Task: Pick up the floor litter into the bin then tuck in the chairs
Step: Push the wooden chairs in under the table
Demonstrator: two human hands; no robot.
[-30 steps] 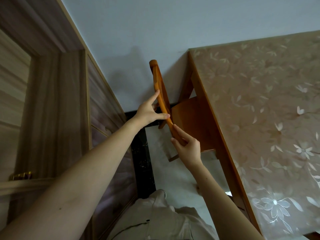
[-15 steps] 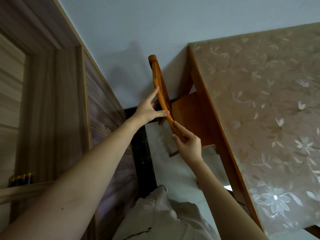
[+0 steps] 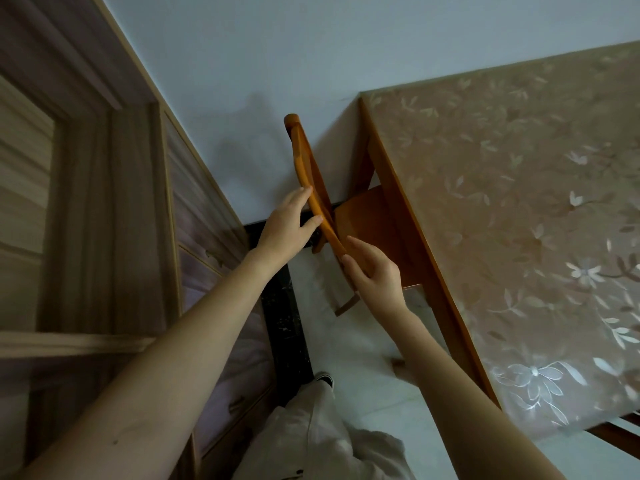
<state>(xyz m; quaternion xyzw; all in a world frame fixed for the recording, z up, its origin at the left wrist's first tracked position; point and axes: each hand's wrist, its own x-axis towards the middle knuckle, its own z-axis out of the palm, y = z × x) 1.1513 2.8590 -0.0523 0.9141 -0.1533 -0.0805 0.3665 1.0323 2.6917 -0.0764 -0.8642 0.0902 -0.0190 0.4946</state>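
Observation:
An orange-brown wooden chair (image 3: 367,220) stands at the left end of the table (image 3: 519,220), its seat partly under the tabletop and its curved top rail toward me. My left hand (image 3: 287,226) presses flat against the outer side of the rail, fingers extended and thumb on the rail. My right hand (image 3: 375,271) grips the near end of the same rail from the table side. No litter or bin shows in this view.
The table carries a beige floral cover and stands against a pale wall (image 3: 311,64). A wooden door and panelled cabinet (image 3: 104,220) line the left. Pale floor (image 3: 346,341) with a dark strip runs between cabinet and table; my leg and shoe (image 3: 323,379) are below.
The chair's seat has slid a little further under the table. Both hands stay on the top rail, the left hand's fingers now laid flatter against it.

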